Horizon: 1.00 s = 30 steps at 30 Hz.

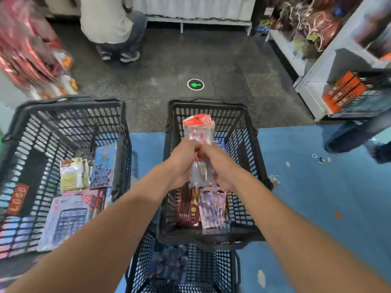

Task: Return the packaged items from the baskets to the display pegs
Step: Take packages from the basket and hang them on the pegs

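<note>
Both my hands hold a clear plastic packet with a red header card (198, 132) above the middle black basket (249, 140). My left hand (182, 163) grips its left side and my right hand (220, 166) grips its right side. Under them the middle basket holds a dark red packet (188, 210) and a pink-purple packet (212, 210). The left black basket (69, 111) holds a packaged calculator (67, 223), a pale green packet (73, 176) and a blue card packet (103, 166). A third basket (190, 269) sits below the middle one.
Red packaged goods hang on a display (27, 53) at the far left. White shelving with goods (313, 47) stands at the right, with an orange box (342, 92) low down. A person (114, 24) stands ahead, and a leg (359, 136) shows at the right. A green arrow sticker (195, 84) marks the floor.
</note>
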Motion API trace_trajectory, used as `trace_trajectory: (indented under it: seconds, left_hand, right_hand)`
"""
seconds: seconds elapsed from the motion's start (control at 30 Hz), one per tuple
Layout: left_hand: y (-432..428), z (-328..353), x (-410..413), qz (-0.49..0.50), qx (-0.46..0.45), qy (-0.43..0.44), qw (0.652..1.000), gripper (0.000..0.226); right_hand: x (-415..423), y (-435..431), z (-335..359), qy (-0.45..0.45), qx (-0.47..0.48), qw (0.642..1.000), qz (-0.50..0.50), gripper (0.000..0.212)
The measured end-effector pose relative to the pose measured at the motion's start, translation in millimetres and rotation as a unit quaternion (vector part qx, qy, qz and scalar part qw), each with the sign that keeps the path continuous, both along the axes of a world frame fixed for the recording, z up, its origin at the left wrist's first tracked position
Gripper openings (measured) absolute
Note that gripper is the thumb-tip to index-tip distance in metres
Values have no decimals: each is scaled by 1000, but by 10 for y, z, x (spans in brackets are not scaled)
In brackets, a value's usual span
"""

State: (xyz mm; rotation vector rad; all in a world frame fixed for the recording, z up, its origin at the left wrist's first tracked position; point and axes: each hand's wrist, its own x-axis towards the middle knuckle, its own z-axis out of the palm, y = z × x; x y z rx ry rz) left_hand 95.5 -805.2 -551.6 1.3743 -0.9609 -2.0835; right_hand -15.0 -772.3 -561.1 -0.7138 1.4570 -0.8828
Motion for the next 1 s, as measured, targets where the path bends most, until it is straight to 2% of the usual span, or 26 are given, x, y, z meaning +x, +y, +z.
trace_trajectory:
  seconds: [0.07, 0.17, 0.2, 0.3, 0.4, 0.47, 0.53, 0.6, 0.67, 0.73, 0.77, 0.83, 0.9, 1.0]
  left_hand:
    - [-34, -179, -164, -7, 0, -51, 999, 14]
    - [-118, -634, -400, -15, -5, -136, 991, 50]
    - [-118, -777, -462, -21, 2, -155, 988, 52]
    - [-31, -1169, -610, -37, 36, -184, 982, 35]
    - [128, -1549, -739, -72, 90, -200, 973, 32]
    - [237, -1778, -882, -110, 104, -190, 970, 26]
    - [317, -1918, -1037, -115, 97, -191, 970, 19]
    - [367, -2000, -1159, -117, 92, -204, 968, 17]
    - [417, -2156, -1224, -136, 87, -227, 960, 39]
    - [468, -2405, -1243, -151, 76, -225, 960, 60]
    - [488, -2562, -1240, -158, 74, -226, 958, 63]
    - [487, -2580, -1241, -182, 64, -244, 950, 55]
    - [488, -2608, -1255, -201, 45, -265, 942, 42]
    - [500, -2557, -1278, -207, 14, -296, 932, 41]
  right_hand:
    - [-132, -15, -124, 21, 29, 999, -27, 15]
    - [-321, -41, -484, 56, 88, 994, -34, 12]
    - [-389, -37, -615, 45, 113, 991, -48, 10]
    - [-531, -9, -1088, -6, 203, 977, -71, 30]
    - [-676, 38, -1627, -5, 275, 958, -74, 59]
    - [-824, 70, -1844, 22, 315, 945, -85, 47]
    - [-931, 77, -1905, 19, 326, 939, -109, 22]
    - [-1015, 93, -2040, -9, 323, 937, -135, 18]
    - [-1025, 116, -2198, -4, 325, 936, -137, 12]
    - [-992, 180, -2340, 16, 337, 931, -137, 19]
    - [-974, 199, -2371, 25, 344, 929, -137, 20]
    - [-971, 209, -2372, 43, 352, 924, -139, 12]
    - [-980, 200, -2320, 36, 356, 922, -151, 18]
    - [-1008, 202, -2328, 41, 354, 920, -164, 21]
